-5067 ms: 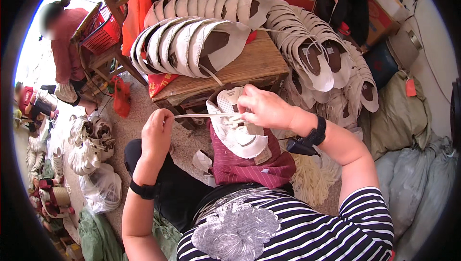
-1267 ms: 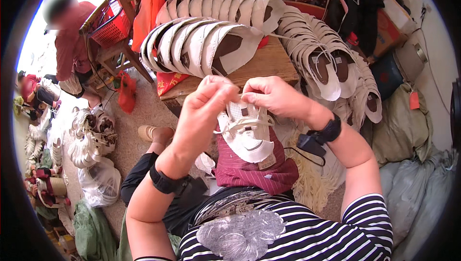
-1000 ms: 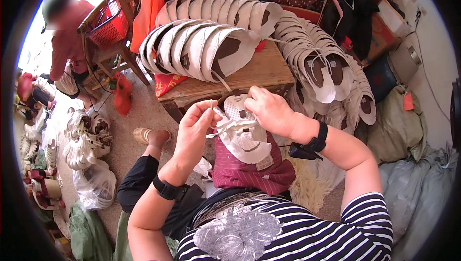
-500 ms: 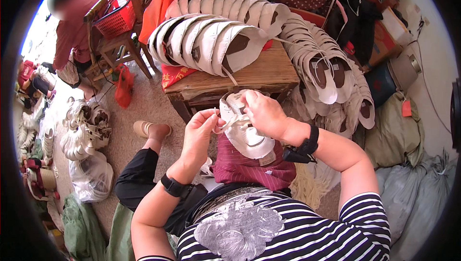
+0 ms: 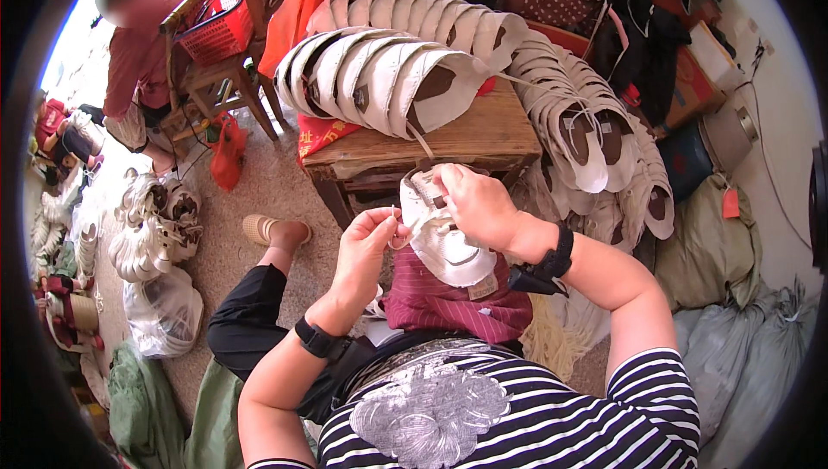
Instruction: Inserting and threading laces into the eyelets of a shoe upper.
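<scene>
A white shoe upper (image 5: 455,262) with perforations lies over the maroon striped cloth (image 5: 431,307) on my lap. My left hand (image 5: 362,249) is closed in a pinch on a thin white shoelace (image 5: 396,240), just left of the upper. On the upper's far right side, my right hand (image 5: 480,207) is closed with its fingertips at the lacing area. Those fingers hide part of the eyelets, and whether they also hold lace cannot be made out.
Nested rows of white shoe uppers (image 5: 375,81) lie on a wooden stool (image 5: 492,137) ahead. More uppers (image 5: 582,137) hang at its right, beside sacks (image 5: 707,240). Pale loose laces (image 5: 552,339) are by my right side. A person (image 5: 142,46) sits far left, near a red basket (image 5: 216,33).
My left hand has shifted slightly right and down, keeping its pinch on the lace. The upper has turned a little under my right hand, and less lace shows between the hands.
</scene>
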The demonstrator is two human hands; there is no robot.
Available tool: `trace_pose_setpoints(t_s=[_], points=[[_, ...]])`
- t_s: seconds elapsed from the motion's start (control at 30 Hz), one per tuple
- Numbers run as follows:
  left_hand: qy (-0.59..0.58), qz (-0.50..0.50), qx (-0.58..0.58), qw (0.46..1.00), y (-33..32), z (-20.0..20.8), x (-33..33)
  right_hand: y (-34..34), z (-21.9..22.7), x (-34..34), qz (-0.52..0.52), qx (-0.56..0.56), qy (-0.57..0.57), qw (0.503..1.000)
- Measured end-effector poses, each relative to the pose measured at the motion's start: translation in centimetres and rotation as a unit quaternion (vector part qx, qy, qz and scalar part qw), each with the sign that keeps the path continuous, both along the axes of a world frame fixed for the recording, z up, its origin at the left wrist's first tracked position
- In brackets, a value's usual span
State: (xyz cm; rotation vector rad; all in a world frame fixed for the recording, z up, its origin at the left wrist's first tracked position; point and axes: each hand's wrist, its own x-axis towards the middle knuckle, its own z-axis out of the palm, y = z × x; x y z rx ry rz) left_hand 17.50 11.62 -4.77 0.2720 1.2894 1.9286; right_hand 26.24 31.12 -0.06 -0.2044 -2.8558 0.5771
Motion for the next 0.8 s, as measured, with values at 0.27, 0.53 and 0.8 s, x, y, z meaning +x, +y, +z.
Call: trace_pose_setpoints(t_s=[0.27,0.53,0.8], points=[[0.028,-0.005,0.023,0.999,0.6,-0.2,0.7,0.2,-0.3,-1.7,0.123,0.059,0.001,0.991],[0.065,-0.011,0.001,0.998,-0.1,-0.4,0.3,0.7,3.2,-3.6,0.021,-0.372,-0.012,0.928],[0.107,-0.006,-0.042,0.993,-0.1,-1.0,-0.1,1.3,0.9,-1.8,0.118,-0.014,-0.061,0.991]])
